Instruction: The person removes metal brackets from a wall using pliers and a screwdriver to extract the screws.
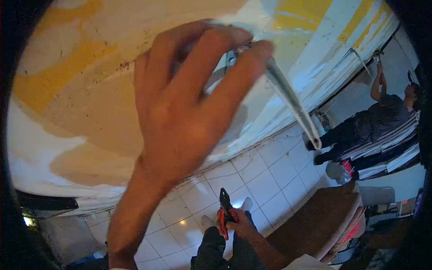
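Grey flat cable [292,101] pinched at its upper end between the fingertips of the left hand [180,112], raised high against a patchy yellow-and-white plastered wall [81,99]. Fingers held close together, not spread; blurred, so exact grip at the tips hard to tell. Cable hanging free from the hand, slanting down to the right, its cut end in the air over the white tiled floor [270,175]. Lower down, right hand [240,225] closed round the red handles of pliers [223,211], dark nose pointing up, held above the knees in dark trousers [216,252]. Well apart from the cable and the left hand. Brown cushion [315,216] just right of the right forearm. At the far right, a co-worker [382,117] in a grey shirt, one arm stretched up to the top of the wall.
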A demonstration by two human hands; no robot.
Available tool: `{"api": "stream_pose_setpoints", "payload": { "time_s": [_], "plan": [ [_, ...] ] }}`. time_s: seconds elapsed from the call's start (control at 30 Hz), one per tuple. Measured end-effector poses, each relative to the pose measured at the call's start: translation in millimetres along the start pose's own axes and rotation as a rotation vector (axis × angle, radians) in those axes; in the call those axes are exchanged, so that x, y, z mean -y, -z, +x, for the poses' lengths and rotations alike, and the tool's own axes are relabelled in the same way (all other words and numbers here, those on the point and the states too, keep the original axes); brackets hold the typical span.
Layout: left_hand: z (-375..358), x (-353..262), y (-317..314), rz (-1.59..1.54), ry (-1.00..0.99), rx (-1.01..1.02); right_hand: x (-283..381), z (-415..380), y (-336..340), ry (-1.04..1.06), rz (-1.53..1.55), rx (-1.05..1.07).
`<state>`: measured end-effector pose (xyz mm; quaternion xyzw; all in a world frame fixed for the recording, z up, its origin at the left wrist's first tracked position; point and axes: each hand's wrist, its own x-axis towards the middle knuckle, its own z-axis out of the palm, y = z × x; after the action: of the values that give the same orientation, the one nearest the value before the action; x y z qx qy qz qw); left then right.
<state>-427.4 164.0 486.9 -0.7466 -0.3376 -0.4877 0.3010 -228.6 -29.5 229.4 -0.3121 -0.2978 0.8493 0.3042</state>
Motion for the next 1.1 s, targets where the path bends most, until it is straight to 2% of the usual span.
{"api": "stream_pose_setpoints", "payload": {
  "time_s": [0.17,0.27,0.3,0.33,0.43,0.7,0.77,0.83,0.93,1.1],
  "plan": [
    [19,21,-3,0.145,-0.268,0.077,15,-3,0,0.000,0.003,-0.033],
    [21,27,-13,0.108,-0.351,-0.023,20,0,10,0.021,0.006,0.000],
    [22,26,-13,0.108,-0.333,-0.013,20,2,13,0.028,0.008,0.012],
    [22,23,-11,0.107,-0.313,-0.004,24,1,11,0.005,0.002,-0.063],
    [23,16,-9,0.152,-0.271,0.019,30,5,21,0.121,0.077,0.040],
    [23,4,-5,0.215,-0.220,0.098,57,-4,43,0.112,0.153,-0.052],
    [22,4,-2,0.260,-0.207,0.140,58,-2,52,0.172,0.154,-0.041],
    [19,3,-4,0.257,-0.188,0.115,68,-5,52,0.175,0.136,-0.097],
    [20,3,-4,0.235,-0.187,0.102,70,-1,63,0.161,0.139,-0.023],
    [16,10,-7,0.254,-0.224,0.064,82,9,66,0.138,0.128,-0.013]
  ]
}}
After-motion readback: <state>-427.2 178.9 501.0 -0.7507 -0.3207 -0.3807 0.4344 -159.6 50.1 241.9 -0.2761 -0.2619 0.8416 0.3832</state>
